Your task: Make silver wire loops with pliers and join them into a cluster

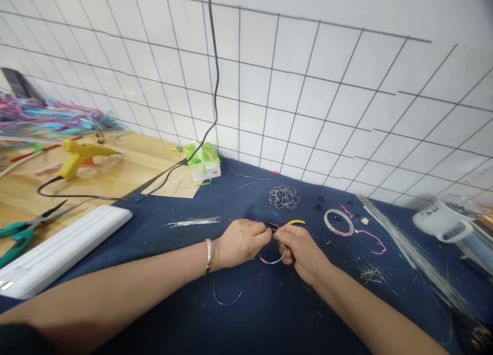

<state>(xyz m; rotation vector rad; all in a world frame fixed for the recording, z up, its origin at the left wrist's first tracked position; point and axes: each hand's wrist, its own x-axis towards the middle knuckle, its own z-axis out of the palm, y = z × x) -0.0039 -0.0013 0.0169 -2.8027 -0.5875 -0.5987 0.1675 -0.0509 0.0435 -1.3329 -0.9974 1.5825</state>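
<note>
My left hand (pixel 244 243), with a silver bangle (pixel 208 256) at the wrist, is closed, its fingertips close to those of my right hand (pixel 298 247). My right hand is closed around small pliers; a yellow handle (pixel 296 222) sticks out behind the fingers and the dark jaws (pixel 271 225) point toward the left hand. A curved silver wire (pixel 275 261) with a pink patch hangs as a loop between both hands. One end meets the left fingers, the other the right; the exact grip is hidden. Below lies a loose curved wire (pixel 227 302).
On the dark blue cloth (pixel 173 283) lie straight wires (pixel 194 222), a heap of wire rings (pixel 284 197), a tape roll (pixel 338 222) and wire offcuts (pixel 373 274). A mug (pixel 442 219) stands right. Left are a white bar (pixel 73 247), green-handled pliers (pixel 23 234) and a corded glue gun (pixel 79 157).
</note>
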